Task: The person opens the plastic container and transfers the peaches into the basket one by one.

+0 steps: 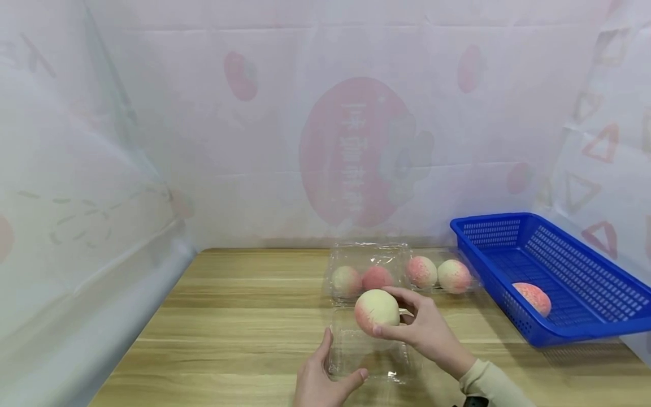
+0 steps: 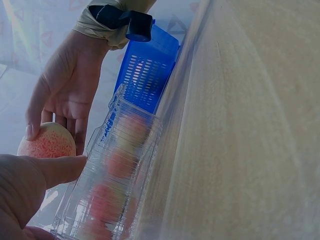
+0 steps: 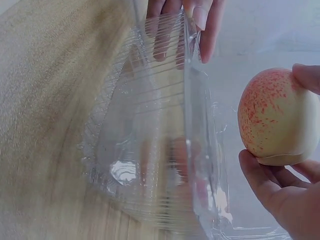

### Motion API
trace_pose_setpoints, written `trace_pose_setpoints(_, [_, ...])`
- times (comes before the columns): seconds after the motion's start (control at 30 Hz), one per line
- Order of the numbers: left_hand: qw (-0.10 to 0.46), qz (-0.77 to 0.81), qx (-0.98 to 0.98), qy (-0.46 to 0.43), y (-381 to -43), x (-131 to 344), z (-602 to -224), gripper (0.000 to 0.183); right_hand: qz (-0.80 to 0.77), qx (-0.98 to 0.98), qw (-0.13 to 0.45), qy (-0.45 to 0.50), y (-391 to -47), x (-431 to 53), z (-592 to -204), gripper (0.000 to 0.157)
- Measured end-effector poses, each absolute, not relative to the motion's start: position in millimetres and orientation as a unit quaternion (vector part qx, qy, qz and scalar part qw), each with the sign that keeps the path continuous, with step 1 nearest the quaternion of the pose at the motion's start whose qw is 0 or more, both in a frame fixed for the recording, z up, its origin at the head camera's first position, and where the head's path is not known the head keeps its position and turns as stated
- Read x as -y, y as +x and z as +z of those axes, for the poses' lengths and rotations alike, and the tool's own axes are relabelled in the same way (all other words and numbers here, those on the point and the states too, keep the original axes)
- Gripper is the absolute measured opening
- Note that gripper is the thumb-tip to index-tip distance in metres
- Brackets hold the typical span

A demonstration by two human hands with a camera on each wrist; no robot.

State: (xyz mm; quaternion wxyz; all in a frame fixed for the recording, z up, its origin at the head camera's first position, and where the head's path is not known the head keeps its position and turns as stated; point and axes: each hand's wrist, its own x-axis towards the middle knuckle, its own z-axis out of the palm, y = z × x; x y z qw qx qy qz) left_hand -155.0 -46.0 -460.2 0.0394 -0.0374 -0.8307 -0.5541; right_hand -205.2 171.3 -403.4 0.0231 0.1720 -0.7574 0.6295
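Observation:
In the head view my right hand holds a round cream-and-pink peach between thumb and fingers, raised over a clear plastic box. The right wrist view shows the peach's pink-speckled side and the box's ribbed wall. My left hand rests at the box's near left corner, thumb and index finger spread and fairly straight along its edge. In the right wrist view the left fingers lie against the plastic wall. Just behind, two peaches sit in clear plastic.
To the right, another clear container holds two more peaches. A blue perforated basket stands at the table's right side with one peach in it. A printed white sheet hangs behind the wooden table.

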Motion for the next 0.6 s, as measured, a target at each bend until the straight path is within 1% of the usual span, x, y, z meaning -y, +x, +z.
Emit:
trace_pose_setpoints(0.3, [0.038, -0.569, 0.82, -0.042, -155.2, 46.6, -460.1, 0.103, 0.634, 0.757, 0.033, 0.156, -204.1, -177.6, -398.9, 0.067])
trace_pose_setpoints(0.6, [0.022, -0.575, 0.817, -0.046, -153.4, 46.0, -460.2, 0.105, 0.621, 0.764, 0.071, 0.158, -202.1, -187.5, -391.2, 0.067])
